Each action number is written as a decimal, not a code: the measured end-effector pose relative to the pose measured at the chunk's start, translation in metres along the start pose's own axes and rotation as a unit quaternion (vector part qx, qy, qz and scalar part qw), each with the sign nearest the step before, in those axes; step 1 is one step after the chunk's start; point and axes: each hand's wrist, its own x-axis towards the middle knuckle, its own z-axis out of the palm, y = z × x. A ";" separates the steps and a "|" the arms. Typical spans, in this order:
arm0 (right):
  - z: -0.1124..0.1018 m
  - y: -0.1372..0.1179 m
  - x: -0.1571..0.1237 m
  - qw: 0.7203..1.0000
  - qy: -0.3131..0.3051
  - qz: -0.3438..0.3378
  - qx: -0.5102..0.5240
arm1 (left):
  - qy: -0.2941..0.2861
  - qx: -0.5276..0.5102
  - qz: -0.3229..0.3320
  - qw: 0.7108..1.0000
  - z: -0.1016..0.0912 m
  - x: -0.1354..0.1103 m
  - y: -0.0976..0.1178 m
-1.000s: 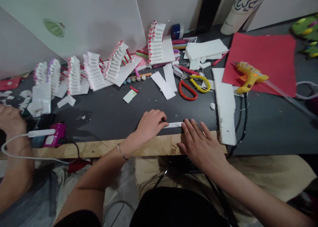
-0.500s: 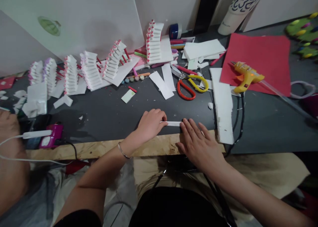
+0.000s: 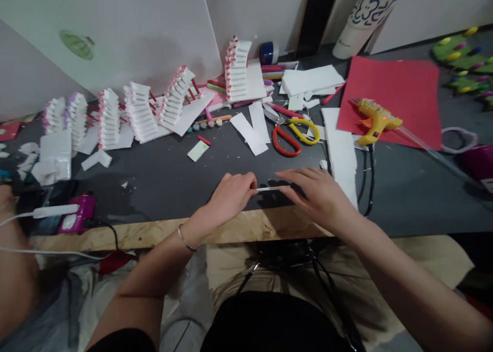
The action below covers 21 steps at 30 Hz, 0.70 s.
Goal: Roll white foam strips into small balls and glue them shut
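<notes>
A thin white foam strip (image 3: 267, 188) is held just above the dark tabletop (image 3: 165, 177) near its wooden front edge. My left hand (image 3: 231, 195) is closed in a pinch on the strip's left end. My right hand (image 3: 318, 195) grips the right end with curled fingers, its back towards me. The strip's middle shows between the two hands, and it casts a shadow on the table beneath.
Red and yellow scissors (image 3: 295, 134), a yellow glue gun (image 3: 375, 118) on red paper (image 3: 393, 98), a long white foam slab (image 3: 341, 149), white strips (image 3: 254, 129) and several stepped foam models (image 3: 140, 111) lie behind. Another person's arm (image 3: 15, 285) and a pink device (image 3: 79, 216) are at left.
My right hand has lifted from lying flat on the table and now grips the strip's right end. The strip has risen slightly off the surface. The left hand stays put.
</notes>
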 end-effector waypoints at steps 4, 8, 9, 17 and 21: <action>0.017 -0.002 0.020 0.997 -0.078 -0.022 -0.020 | -0.004 -0.022 -0.008 1.000 -0.003 -0.001 -0.001; 0.024 0.001 0.029 0.992 -0.128 -0.014 0.013 | -0.004 -0.086 -0.035 0.996 -0.007 -0.005 -0.006; 0.025 0.001 0.030 0.990 -0.140 -0.009 0.028 | -0.006 -0.110 -0.039 0.993 -0.008 -0.006 -0.008; 0.028 -0.004 0.041 0.978 -0.197 0.026 0.055 | -0.019 -0.175 -0.026 0.984 -0.008 -0.008 -0.028; 0.032 -0.005 0.040 0.983 -0.180 0.015 0.020 | -0.010 -0.171 -0.031 0.985 -0.005 -0.009 -0.034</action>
